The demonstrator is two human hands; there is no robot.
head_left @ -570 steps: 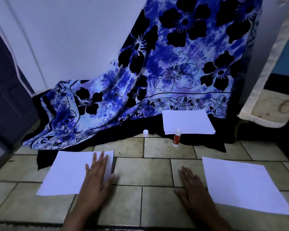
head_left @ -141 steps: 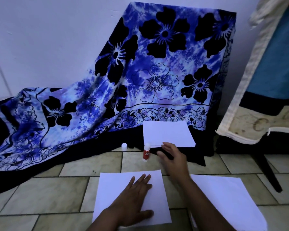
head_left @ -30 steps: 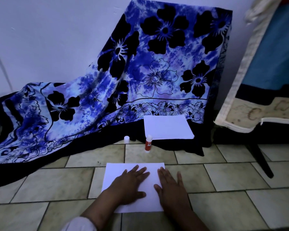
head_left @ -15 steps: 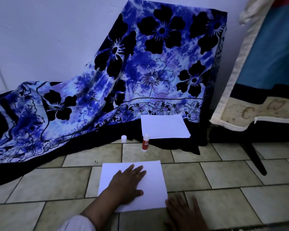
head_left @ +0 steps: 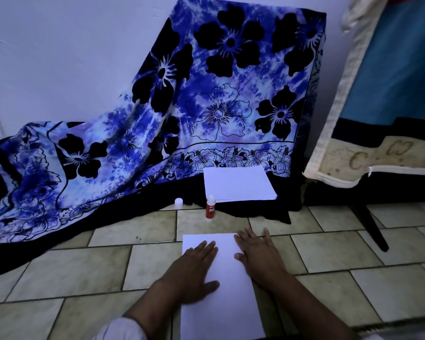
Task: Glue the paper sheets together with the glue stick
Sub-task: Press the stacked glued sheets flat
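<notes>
Upright, uncapped glue stick (head_left: 210, 211) stands near its cap (head_left: 179, 202).

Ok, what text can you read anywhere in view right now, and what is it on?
"GLUE STICK": white letters on the small red-and-white glue stick standing on the tiled floor; blurred, so only a likely reading.
Any smaller print on it: too small to read.
Plain white paper sheet, white paper stack, blue floral cloth: no text.
Brown curved marks on the cream padded edge: seemingly stains, not letters.
</notes>
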